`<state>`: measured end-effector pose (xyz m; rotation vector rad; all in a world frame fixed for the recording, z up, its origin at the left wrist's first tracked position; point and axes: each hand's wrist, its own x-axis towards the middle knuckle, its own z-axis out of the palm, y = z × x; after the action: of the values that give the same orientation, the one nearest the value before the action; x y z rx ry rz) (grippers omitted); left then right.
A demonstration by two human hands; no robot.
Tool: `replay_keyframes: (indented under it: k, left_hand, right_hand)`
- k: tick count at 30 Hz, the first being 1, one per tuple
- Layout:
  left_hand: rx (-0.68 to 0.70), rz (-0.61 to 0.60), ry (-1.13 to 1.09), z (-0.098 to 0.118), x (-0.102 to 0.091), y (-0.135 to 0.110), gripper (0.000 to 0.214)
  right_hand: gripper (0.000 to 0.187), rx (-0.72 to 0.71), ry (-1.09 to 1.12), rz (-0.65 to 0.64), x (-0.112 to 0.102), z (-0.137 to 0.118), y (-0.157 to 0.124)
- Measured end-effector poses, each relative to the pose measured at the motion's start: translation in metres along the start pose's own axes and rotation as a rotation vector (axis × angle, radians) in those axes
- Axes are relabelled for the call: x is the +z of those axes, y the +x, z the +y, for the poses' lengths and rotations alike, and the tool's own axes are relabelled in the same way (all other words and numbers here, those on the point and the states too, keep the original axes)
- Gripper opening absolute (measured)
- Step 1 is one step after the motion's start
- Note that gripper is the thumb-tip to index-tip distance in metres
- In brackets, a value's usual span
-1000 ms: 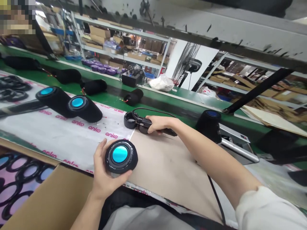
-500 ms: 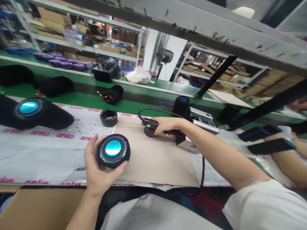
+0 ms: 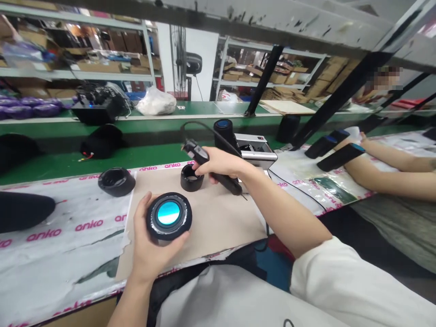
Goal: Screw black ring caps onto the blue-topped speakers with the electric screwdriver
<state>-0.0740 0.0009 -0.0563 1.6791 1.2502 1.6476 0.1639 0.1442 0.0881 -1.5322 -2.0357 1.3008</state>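
Observation:
My left hand [image 3: 148, 247] grips a round black speaker [image 3: 169, 215] with a shiny cyan centre, its end face turned up toward me, over a tan cardboard sheet [image 3: 218, 225]. My right hand [image 3: 223, 164] is closed round a black corded hand tool [image 3: 211, 168], lifted above the sheet. Just below the tool's head stands a black ring-shaped holder [image 3: 191, 177]. A second black ring [image 3: 116, 181] lies to the left on the white sheet.
White plastic printed "anko" [image 3: 61, 231] covers the bench. A black cylinder and silver device [image 3: 255, 152] stand behind my right hand. Another person's forearms [image 3: 391, 168] rest at right near black speakers [image 3: 340, 154]. A green conveyor [image 3: 68, 161] carries black fabric parts.
My right hand has lifted the corded tool off the cardboard and brought it over a black ring. The view swung right, showing the other person's arms. The left hand still holds the speaker.

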Motion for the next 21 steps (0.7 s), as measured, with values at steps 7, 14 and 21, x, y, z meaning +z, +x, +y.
replay_keyframes:
  k: [7,14,21]
  left_hand:
    - [-0.111,-0.147,-0.087,0.009,-0.009,0.004,0.112]
    - [-0.131,-0.106,-0.060,0.015,-0.004,0.007,0.098]
    - [-0.121,0.002,-0.061,0.024,0.031,0.005,0.099]
  right_hand:
    - [0.051,-0.036,-0.177,0.218,0.023,0.024,-0.007]
    - [0.045,-0.161,-0.197,0.258,0.046,0.042,0.008]
    - [0.038,-0.202,0.069,0.454,0.023,0.032,-0.047]
